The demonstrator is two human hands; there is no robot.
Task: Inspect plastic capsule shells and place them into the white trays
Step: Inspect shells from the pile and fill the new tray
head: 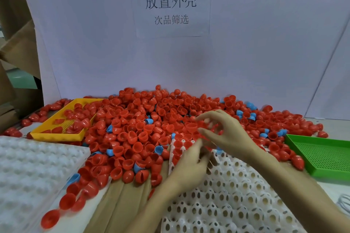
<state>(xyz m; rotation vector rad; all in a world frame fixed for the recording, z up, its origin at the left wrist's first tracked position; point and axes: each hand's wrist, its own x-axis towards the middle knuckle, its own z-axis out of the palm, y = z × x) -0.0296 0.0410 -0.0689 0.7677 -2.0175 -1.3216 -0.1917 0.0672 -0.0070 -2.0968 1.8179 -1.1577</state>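
A big heap of red capsule shells (151,119), with a few blue ones (158,149) mixed in, covers the middle of the table. A white tray with holes (236,195) lies in front of it, and red shells (178,150) sit in its far-left pockets. My left hand (191,162) reaches over that far end, fingers bent down at the pockets. Blur hides whether it holds a shell. My right hand (223,130) hovers just beyond, over the heap's near edge, fingers spread and curved, with nothing plainly between them.
A stack of white dimpled trays (28,166) lies at the near left. A yellow perforated tray (56,135) holding a few red shells sits at the far left. A green perforated tray (322,157) is on the right. A white board with a paper sign (170,3) stands behind.
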